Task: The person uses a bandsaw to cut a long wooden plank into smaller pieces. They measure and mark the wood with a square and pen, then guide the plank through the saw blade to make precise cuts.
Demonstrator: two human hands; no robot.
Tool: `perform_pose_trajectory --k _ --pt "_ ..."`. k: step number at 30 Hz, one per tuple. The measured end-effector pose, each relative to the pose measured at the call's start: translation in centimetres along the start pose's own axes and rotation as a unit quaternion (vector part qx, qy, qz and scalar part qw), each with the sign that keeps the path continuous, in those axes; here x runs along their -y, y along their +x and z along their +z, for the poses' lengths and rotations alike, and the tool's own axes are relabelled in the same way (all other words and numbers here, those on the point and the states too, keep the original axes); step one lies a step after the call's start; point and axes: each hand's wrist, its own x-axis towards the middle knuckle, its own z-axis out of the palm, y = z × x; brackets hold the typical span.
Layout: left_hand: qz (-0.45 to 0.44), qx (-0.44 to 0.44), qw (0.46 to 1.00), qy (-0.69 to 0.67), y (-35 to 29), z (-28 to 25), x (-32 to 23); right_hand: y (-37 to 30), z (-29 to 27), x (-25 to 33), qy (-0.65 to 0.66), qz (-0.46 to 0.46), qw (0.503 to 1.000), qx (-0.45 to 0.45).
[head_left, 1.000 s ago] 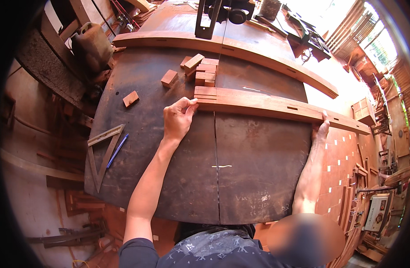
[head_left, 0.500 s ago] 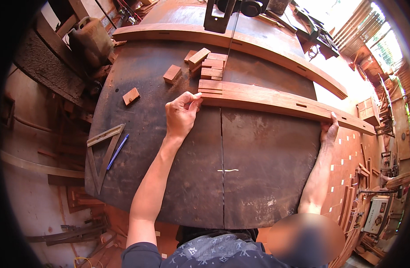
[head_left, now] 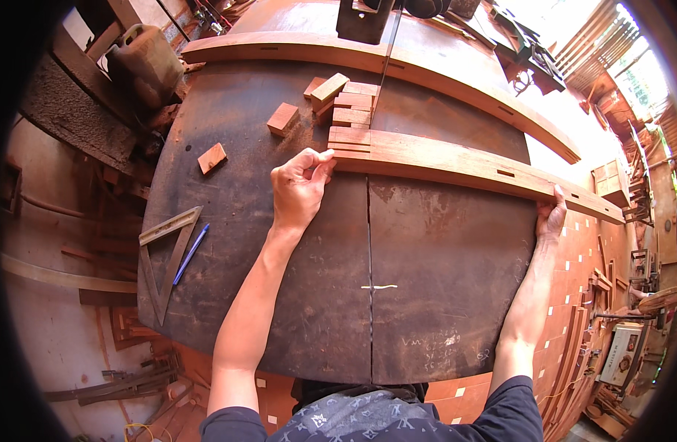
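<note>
A long reddish wooden beam lies across the dark saw table, with parallel slits cut into its left end and small mortises along its length. My left hand pinches the near corner of that slit end between thumb and fingers. Farther right, my right hand grips the beam's near side, its thumb on the top edge. A thin upright saw blade comes down at the beam's far edge, just right of the slits. Whether it touches the wood I cannot tell.
Several small wood offcuts lie beyond my left hand. A triangular set square and a blue pen rest on the table's left. Behind the blade stretches a second mortised beam. The saw's dark guide hangs above.
The view has shifted slightly. Both hands keep the same hold on the beam, and its position against the blade looks nearly the same.
</note>
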Motion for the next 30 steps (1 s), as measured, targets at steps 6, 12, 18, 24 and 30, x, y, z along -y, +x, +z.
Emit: perform_pose_trajectory --k 6,12,18,24,30 --pt "-0.013 0.026 0.999 0.022 0.03 -0.45 -0.79 0.45 -0.27 -0.18 0.003 0.006 1.0 0.0" --pt "-0.017 0.025 0.999 0.03 0.01 -0.47 -0.68 0.3 -0.02 -0.24 0.004 0.005 1.0 0.004" --pt "-0.019 0.024 0.999 0.026 0.08 -0.38 -0.73 0.57 -0.35 -0.2 0.0 0.004 1.0 -0.014" --pt "0.004 -0.005 1.0 0.005 0.01 -0.01 -0.39 0.28 -0.06 -0.25 0.002 0.007 1.0 -0.002" --pt "0.001 0.002 1.0 0.017 0.06 -0.22 -0.63 0.15 0.16 -0.25 -0.002 0.004 1.0 -0.008"
